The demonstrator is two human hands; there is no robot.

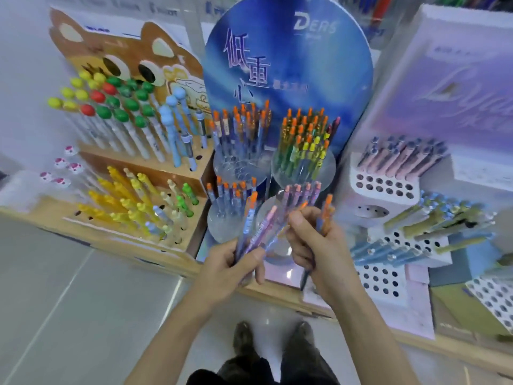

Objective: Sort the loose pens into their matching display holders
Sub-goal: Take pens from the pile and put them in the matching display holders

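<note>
My left hand (233,266) grips a fanned bunch of blue and purple pens (256,227) with orange and pink caps. My right hand (313,245) holds a blue pen with an orange cap (324,211) and pinches the top of one pen from the bunch. Both hands are in front of the blue round-backed display (288,68). That display has clear round holders: an upper left one (241,165), an upper right one (304,168) with green and yellow pens, a lower left one (224,220), and a lower right one (280,201) partly hidden by my hands.
A brown cat-faced display (133,173) with ball-topped and yellow pens stands at the left. White perforated holders (385,187) with pink, blue and olive pens stand at the right. The shelf edge (277,294) runs below my hands; grey floor and my shoes (274,340) lie beneath.
</note>
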